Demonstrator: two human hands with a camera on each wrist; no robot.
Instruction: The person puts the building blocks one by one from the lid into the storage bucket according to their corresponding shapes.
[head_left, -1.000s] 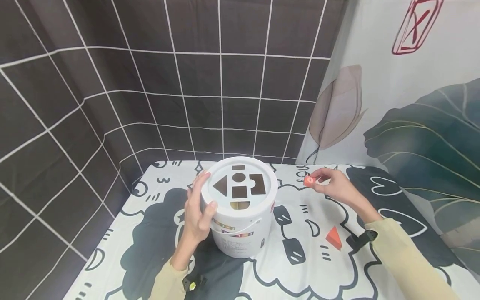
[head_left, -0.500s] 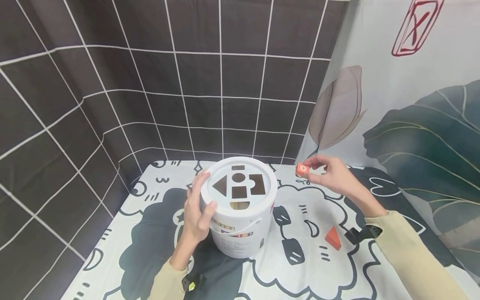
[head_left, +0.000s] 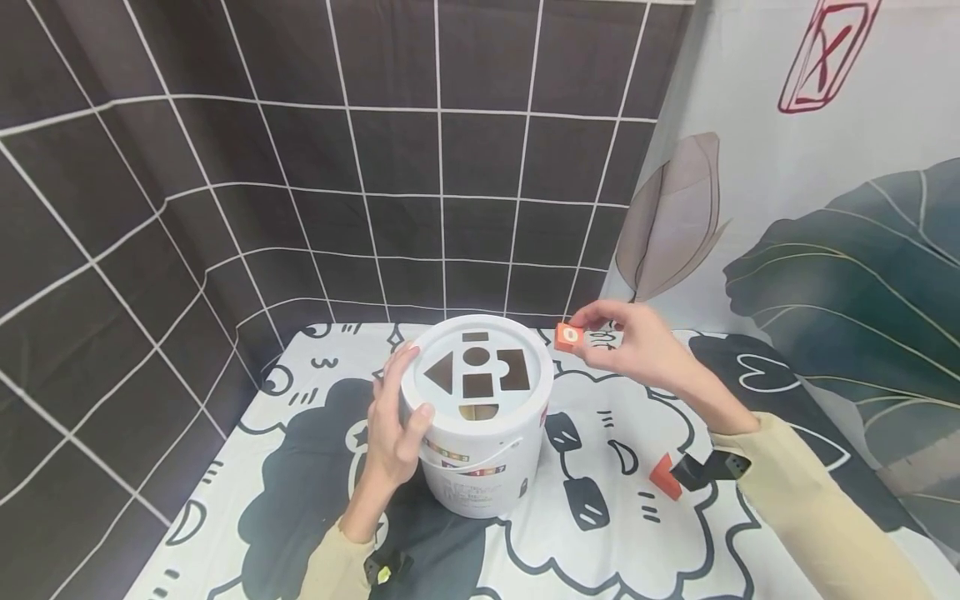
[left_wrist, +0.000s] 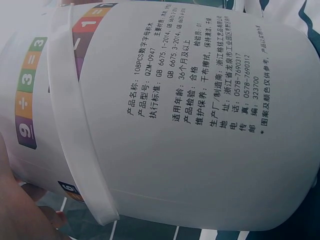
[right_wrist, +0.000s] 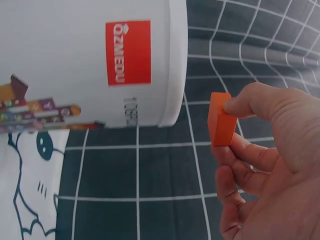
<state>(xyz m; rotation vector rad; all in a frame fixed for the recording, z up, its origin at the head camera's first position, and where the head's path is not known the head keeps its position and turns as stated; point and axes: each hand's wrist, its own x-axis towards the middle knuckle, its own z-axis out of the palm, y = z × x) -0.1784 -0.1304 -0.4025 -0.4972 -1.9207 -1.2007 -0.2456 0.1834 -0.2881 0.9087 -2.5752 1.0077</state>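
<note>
A white bucket (head_left: 480,467) stands upright on the cloth. Its lid (head_left: 442,333) has several cut-out holes: a triangle, a circle, a square, a half circle and others. My left hand (head_left: 393,421) rests against the bucket's left side, thumb and fingers spread at the lid's rim. In the right wrist view, thumb and fingers of my right hand (right_wrist: 280,135) pinch an orange block (right_wrist: 221,120). The head view puts that block just beyond the lid's right rim, a white round mark facing up. An orange triangular block (head_left: 664,477) lies on the cloth, partly behind the right wrist camera.
A black-and-white patterned cloth (head_left: 592,550) covers the table. The bucket's white handle (left_wrist: 75,115) hangs down its front side. Behind stands a dark curtain with a white grid (head_left: 480,225), and a leaf-patterned curtain (head_left: 847,275) is at the right.
My right hand has moved left and upward in view, bringing the pinched orange block from the right to near the lid's rim. The left hand and bucket have stayed in place.
</note>
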